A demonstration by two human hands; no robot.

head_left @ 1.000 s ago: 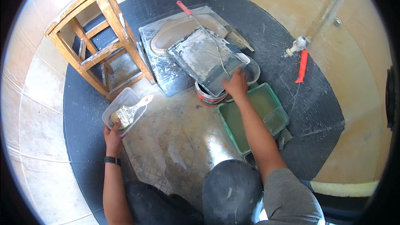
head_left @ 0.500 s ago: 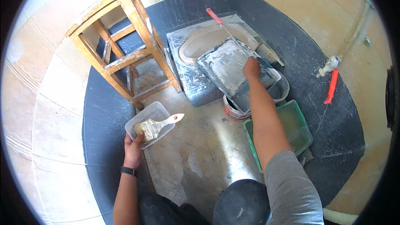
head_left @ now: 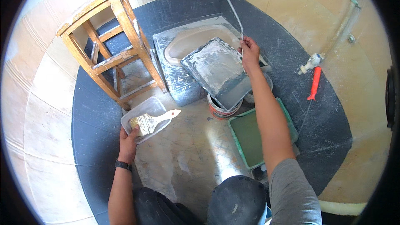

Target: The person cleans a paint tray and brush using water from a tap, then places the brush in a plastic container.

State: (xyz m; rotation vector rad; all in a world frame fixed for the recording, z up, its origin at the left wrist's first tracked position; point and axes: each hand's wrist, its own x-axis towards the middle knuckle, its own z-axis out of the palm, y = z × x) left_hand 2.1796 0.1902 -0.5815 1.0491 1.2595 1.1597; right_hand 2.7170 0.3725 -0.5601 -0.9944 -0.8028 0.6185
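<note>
My left hand (head_left: 128,141) grips the near edge of a clear plastic tub (head_left: 157,105). A wide paintbrush (head_left: 146,124) with a white handle lies in it, its handle sticking out over the right rim and my thumb beside its bristles. My right hand (head_left: 250,54) is closed on a red-handled roller frame (head_left: 231,9), gripping its thin metal rod; the handle points up and away, cut off by the top edge. I cannot make out a roller sleeve. Below that hand, a dark paint tray (head_left: 216,68) smeared with grey-white paint rests tilted on a bucket (head_left: 219,111).
A wooden stool (head_left: 125,58) stands at the left. Behind the paint tray is a paint-spattered slab with an oval basin (head_left: 177,48). A green tub (head_left: 246,131) of murky liquid sits under my right forearm. Another red handle (head_left: 315,83) is near a wall tap (head_left: 311,63).
My right hand has lifted the roller frame off the paint tray, and its red handle has swung up toward the top edge. The left hand still holds the tub. The whole view has shifted slightly.
</note>
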